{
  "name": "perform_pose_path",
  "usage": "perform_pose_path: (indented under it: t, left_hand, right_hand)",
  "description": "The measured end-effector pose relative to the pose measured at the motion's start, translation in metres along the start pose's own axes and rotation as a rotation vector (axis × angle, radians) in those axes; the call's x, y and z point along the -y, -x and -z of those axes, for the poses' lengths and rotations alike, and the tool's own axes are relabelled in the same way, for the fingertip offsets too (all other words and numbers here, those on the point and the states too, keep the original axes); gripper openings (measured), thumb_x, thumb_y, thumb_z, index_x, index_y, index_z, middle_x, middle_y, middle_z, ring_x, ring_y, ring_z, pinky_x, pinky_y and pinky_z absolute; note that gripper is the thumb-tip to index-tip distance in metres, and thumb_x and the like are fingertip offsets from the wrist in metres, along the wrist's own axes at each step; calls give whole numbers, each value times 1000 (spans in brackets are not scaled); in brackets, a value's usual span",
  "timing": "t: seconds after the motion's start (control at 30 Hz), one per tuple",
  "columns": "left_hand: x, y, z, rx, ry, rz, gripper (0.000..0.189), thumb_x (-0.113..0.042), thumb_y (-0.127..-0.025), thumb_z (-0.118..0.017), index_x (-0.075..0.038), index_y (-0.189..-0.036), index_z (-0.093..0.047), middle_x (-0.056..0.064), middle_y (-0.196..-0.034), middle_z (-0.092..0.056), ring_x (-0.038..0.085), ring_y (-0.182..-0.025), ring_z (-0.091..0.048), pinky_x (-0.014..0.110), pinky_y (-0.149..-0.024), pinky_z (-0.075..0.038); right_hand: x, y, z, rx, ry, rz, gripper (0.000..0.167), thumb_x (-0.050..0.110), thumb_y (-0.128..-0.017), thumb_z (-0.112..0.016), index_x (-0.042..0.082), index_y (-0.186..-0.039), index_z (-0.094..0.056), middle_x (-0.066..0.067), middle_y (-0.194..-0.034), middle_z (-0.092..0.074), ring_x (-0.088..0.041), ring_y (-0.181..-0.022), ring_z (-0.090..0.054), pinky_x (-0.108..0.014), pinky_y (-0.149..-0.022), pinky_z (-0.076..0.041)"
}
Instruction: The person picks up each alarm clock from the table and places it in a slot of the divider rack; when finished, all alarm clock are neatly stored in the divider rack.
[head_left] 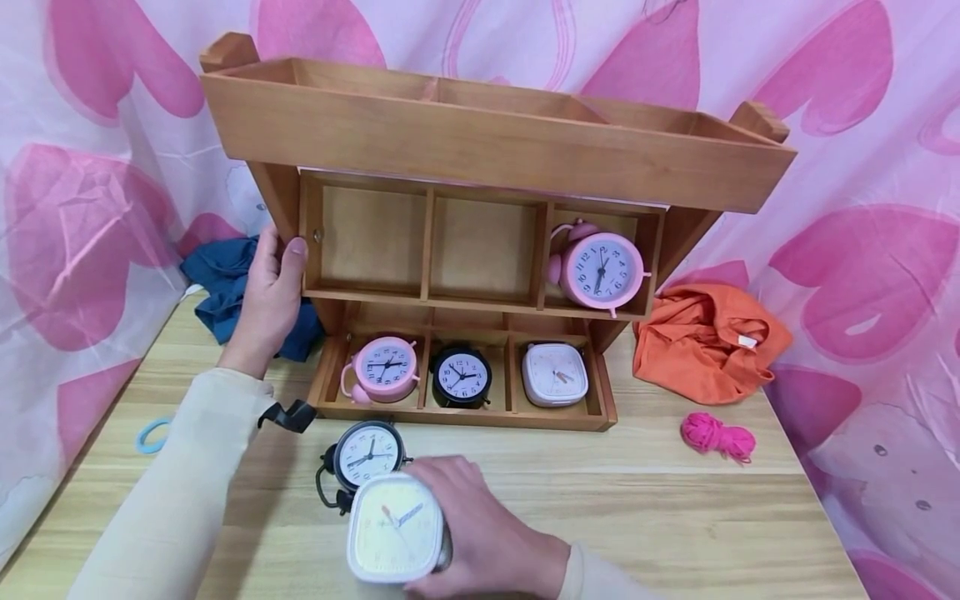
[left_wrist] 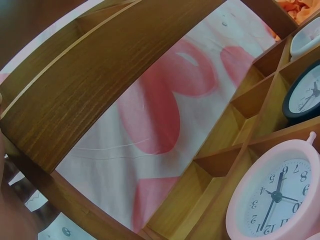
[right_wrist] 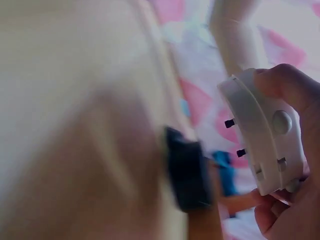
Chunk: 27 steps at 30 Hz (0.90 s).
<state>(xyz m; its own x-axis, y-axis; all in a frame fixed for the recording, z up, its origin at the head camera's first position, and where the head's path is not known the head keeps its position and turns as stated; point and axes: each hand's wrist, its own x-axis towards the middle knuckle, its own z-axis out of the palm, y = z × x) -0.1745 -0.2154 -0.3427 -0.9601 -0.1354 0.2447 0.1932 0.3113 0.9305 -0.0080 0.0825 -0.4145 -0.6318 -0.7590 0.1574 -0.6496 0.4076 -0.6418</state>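
Observation:
My left hand (head_left: 270,292) grips the left side of a tiered wooden shelf (head_left: 495,142), its thumb in front. In the left wrist view, parts of that hand (left_wrist: 17,205) show at the edge by the wood. Low over the table, my right hand (head_left: 487,525) holds a white square alarm clock (head_left: 395,527), dial up. The right wrist view shows this clock's casing (right_wrist: 265,135) with small black knobs, between thumb and fingers. Partly behind it lies a black twin-bell alarm clock (head_left: 367,454) on the table.
A pink clock (head_left: 602,271) sits in the middle tier's right compartment. The bottom tier holds pink (head_left: 386,369), black (head_left: 462,377) and white (head_left: 555,375) clocks. Blue cloth (head_left: 225,279), orange cloth (head_left: 705,342), pink yarn (head_left: 717,437) and a light-blue ring (head_left: 152,435) lie around.

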Motion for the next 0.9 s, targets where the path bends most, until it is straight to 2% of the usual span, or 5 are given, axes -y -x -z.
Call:
perform_pose_path:
  t: [0.2, 0.43, 0.63, 0.9]
  left_hand:
    - [0, -1, 1, -3, 6, -4, 54, -42, -105, -38, -26, -155, -22, 5, -159, -28, 26, -146, -28, 59, -118, -25]
    - [0, 0, 1, 0, 7, -5, 54, -42, -105, -39, -27, -154, -23, 5, -159, -28, 27, -146, -28, 60, -118, -25]
    - [2, -1, 1, 5, 7, -13, 54, -42, -105, -38, -26, -155, -23, 5, -159, -28, 26, -146, -28, 59, -119, -25]
    - [2, 0, 1, 11, 14, -21, 54, -42, -105, -39, -26, -155, -22, 4, -159, -28, 26, -146, -27, 59, -119, -25]
  right_hand:
    - [-1, -20, 51, -267, 82, 72, 113, 43, -54, -93, 12, -147, -37, -1, -142, -49, -17, -130, -42, -45, -109, -37]
    - [-6, -43, 116, -469, 142, 137, 111, 34, -53, -93, 2, -144, -37, -13, -142, -48, -27, -127, -41, -47, -107, -36]
    - [-18, -60, 158, -537, 237, 104, 110, 32, -55, -93, 1, -144, -37, -16, -142, -46, -30, -129, -40, -49, -107, -36]
    - [-38, -81, 190, -522, 374, -17, 105, 39, -61, -91, 4, -145, -37, -16, -139, -49, -34, -125, -41, -55, -101, -30]
